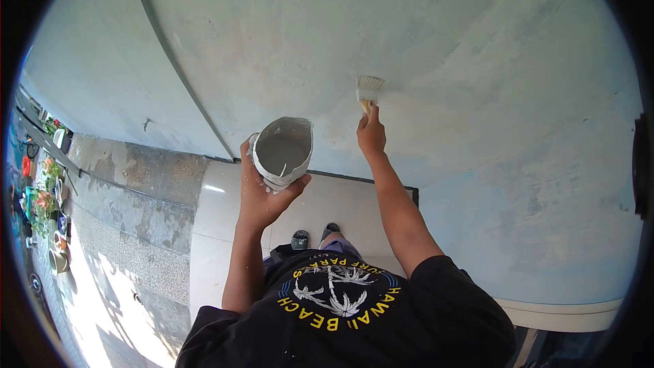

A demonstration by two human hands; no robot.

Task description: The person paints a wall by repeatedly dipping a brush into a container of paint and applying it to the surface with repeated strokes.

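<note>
My left hand (266, 201) is wrapped round a white container (261, 165) with an uneven, cut-looking rim, holding it from below and the side. Inside it is pale grey paint (283, 152), and smears of it show on the outside and near my fingers. In my right hand (372, 135) is a flat paintbrush (366, 95), gripped by its yellowish handle. Its light bristles point away from me and appear to touch the pale wall (443, 48), though exact contact is hard to tell. The wall is patchy, with greenish, pinkish and bluish areas.
A dark vertical line (170, 54) runs down the wall on the left. Below are light floor tiles (225, 232) and my sandalled feet (300, 239). Potted plants (51, 197) line the far left, beyond a grey stone pavement (150, 225). A dark object (641, 167) sits at the right edge.
</note>
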